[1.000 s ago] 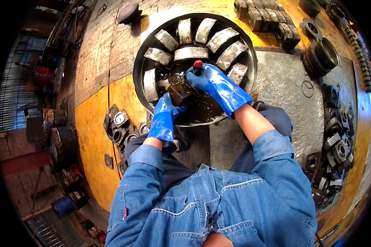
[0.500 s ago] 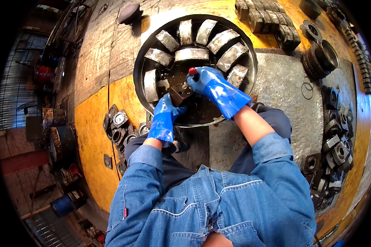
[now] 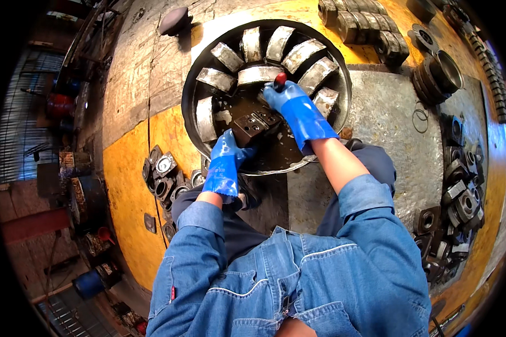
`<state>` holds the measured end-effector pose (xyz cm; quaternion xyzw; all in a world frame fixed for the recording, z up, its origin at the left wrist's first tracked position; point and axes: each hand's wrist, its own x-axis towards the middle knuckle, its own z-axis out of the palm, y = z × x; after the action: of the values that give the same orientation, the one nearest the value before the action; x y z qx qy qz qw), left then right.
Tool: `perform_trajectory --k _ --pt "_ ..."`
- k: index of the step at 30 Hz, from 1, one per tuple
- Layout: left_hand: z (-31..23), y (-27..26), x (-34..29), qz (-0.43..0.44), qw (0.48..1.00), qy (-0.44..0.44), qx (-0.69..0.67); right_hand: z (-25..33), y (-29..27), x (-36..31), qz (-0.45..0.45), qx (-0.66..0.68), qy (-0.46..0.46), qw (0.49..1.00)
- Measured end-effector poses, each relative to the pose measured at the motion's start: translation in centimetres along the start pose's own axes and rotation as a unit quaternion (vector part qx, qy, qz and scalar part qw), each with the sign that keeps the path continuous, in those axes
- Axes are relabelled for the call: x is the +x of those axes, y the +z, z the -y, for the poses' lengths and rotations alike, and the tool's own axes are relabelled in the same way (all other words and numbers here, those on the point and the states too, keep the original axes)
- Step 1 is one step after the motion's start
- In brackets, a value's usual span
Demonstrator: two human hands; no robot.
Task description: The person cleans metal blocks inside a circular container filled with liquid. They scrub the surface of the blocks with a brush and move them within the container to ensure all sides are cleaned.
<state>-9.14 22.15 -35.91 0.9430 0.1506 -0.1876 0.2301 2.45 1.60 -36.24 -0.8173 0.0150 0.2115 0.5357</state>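
Note:
Both my hands wear blue rubber gloves and work over a large round black pan of dark liquid. My left hand grips the near left corner of a dark metal block with holes and a slot in its top. Up and to the right of the block, my right hand is closed around a tool with a red and black handle; its working end is hidden, so I cannot tell its kind. Curved metal segments stand around inside the pan's rim.
Dark nut-like parts lie on the yellow floor at left. More metal parts are heaped at right. Stacked rings and rows of blocks stand at the far right. A round-topped object is at the far left.
My right hand has moved away from the block, up and to the right, with the tool, uncovering the block's slotted top. My left hand stays on the block.

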Motion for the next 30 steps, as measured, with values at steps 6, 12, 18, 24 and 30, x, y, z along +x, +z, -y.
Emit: perform_trajectory --k 6,12,18,24,30 --pt "0.6 0.9 1.4 -0.017 0.999 0.019 0.041 1.5 0.4 -2.7 0.000 0.145 -0.006 0.989" --pt "-0.3 0.1 0.7 0.019 0.999 -0.010 0.028 0.1 1.8 0.0 0.023 -0.002 0.050 0.999" --pt "-0.6 0.3 0.8 0.007 1.000 -0.009 0.026 -0.5 1.2 -1.1 0.051 -0.067 0.033 0.996" --pt "0.7 0.4 0.5 0.006 1.000 -0.009 0.008 -0.4 -1.1 -4.8 0.079 -0.161 0.014 0.984" --pt "-1.6 -0.1 0.5 -0.004 1.000 0.012 0.024 -5.9 0.8 -3.5 0.133 -0.385 0.023 0.913"
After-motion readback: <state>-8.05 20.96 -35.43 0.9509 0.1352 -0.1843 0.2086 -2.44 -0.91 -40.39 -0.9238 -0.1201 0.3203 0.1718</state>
